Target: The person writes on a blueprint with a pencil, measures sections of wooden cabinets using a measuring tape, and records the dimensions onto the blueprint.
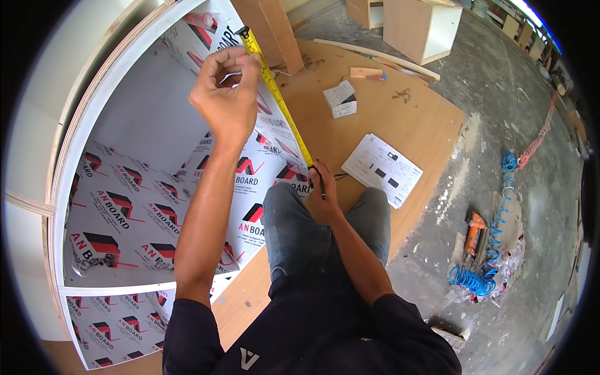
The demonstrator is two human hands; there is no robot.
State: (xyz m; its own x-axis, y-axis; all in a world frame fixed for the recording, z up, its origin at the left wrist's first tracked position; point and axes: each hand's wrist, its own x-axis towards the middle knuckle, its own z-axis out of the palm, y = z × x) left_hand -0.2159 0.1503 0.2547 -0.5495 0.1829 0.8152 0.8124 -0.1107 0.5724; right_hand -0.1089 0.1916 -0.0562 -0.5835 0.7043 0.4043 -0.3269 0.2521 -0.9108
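A yellow tape measure [278, 97] is stretched along the edge of a cabinet [131, 106] lined with printed "AN BOARD" film. Near the tape's hook end, my left hand [226, 94] pinches the blade between thumb and fingertips, its other fingers curled. At the blade's lower end, close to my knees, my right hand [322, 194] is closed around the tape. The tape's case is mostly hidden by that hand. A thin black pen-like stick [322, 187] also shows among the right fingers.
Printed drawing sheets [384, 169] lie on the brown board [437, 115] beside my right knee, near a small papered block [340, 99]. An orange nail gun [474, 234] with a coiled blue hose [475, 281] rests on the concrete floor. Wooden boxes [419, 28] stand beyond.
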